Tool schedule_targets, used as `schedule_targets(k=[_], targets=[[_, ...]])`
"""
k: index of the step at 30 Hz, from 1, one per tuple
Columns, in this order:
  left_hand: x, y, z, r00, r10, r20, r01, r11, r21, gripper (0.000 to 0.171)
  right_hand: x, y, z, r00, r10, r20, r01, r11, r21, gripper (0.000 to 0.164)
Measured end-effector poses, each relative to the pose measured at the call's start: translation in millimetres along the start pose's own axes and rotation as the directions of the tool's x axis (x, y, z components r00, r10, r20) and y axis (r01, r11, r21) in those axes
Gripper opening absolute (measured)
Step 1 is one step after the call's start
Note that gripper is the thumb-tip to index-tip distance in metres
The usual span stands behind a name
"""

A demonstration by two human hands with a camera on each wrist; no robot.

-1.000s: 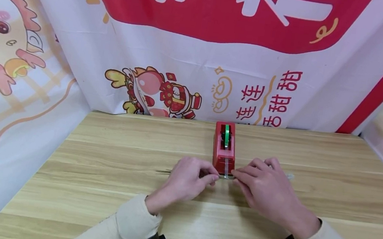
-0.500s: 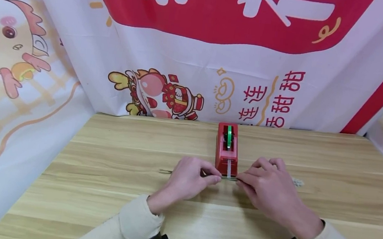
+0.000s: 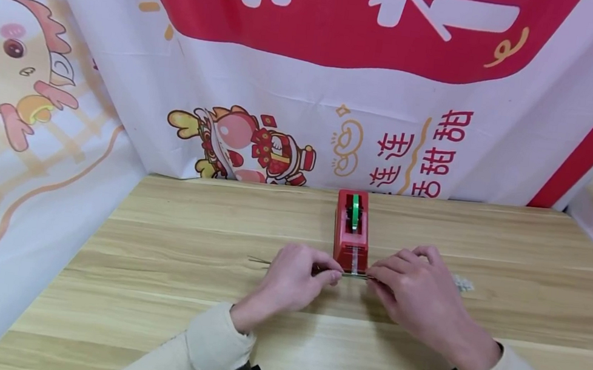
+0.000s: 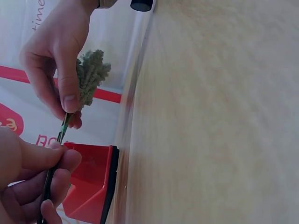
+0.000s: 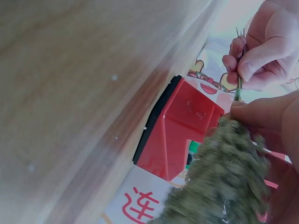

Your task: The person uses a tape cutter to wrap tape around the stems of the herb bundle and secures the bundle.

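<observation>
A bunch of dried flowers (image 5: 215,177) with thin dark stems (image 3: 354,275) is held level just in front of a red tape dispenser (image 3: 340,257). My left hand (image 3: 294,276) pinches the stems between thumb and fingers, their loose ends poking out to the left. A short way to the right, my right hand (image 3: 421,294) pinches them nearer the grey-green flower head (image 4: 92,77), which juts out past that hand. A clear strip of tape (image 3: 355,256) runs down the dispenser's front to the stems; whether it sticks to them is too small to tell.
A green tape roll (image 3: 355,213) sits inside the dispenser, which stands at the back of the wooden table (image 3: 205,217). Behind it hangs a printed white and red cloth (image 3: 286,80). Small white specks (image 5: 114,77) lie on the tabletop.
The head view has shifted slightly. The loose stem ends on the left have moved a little, and more of the flower head shows beyond my right hand. Both hands keep their pinch.
</observation>
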State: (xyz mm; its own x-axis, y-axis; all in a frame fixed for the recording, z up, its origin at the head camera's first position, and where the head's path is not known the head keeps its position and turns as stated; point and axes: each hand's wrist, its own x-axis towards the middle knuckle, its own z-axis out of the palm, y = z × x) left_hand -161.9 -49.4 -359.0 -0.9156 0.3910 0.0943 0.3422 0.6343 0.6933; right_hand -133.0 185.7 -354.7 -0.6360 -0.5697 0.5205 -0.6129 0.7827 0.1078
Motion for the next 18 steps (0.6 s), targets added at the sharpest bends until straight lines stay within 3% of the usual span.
schedule_targets(k=[5,8,13,18], targets=[[0.2,-1.0,0.5,1.0,0.006,-0.029,-0.005,1.0,0.02,0.008,-0.7,-2.0,-4.6,0.993,0.027,0.114,-0.022,0.999,-0.042,0.029],[0.3,-1.3,0.4,0.999,0.008,-0.036,-0.007,1.0,0.024,0.007,-1.1,-1.8,-5.2,0.99,0.028,0.14,-0.021,0.999,-0.047,0.028],[0.8,-0.9,0.5,0.999,0.003,-0.032,-0.002,1.0,0.015,0.007,-0.8,0.0,-3.3,0.997,0.015,0.077,-0.013,1.0,-0.021,0.019],[1.7,-1.2,0.6,1.0,-0.007,0.001,0.007,1.0,-0.011,0.009,-0.8,2.4,-1.6,1.0,-0.004,0.017,0.005,1.0,-0.017,0.02]])
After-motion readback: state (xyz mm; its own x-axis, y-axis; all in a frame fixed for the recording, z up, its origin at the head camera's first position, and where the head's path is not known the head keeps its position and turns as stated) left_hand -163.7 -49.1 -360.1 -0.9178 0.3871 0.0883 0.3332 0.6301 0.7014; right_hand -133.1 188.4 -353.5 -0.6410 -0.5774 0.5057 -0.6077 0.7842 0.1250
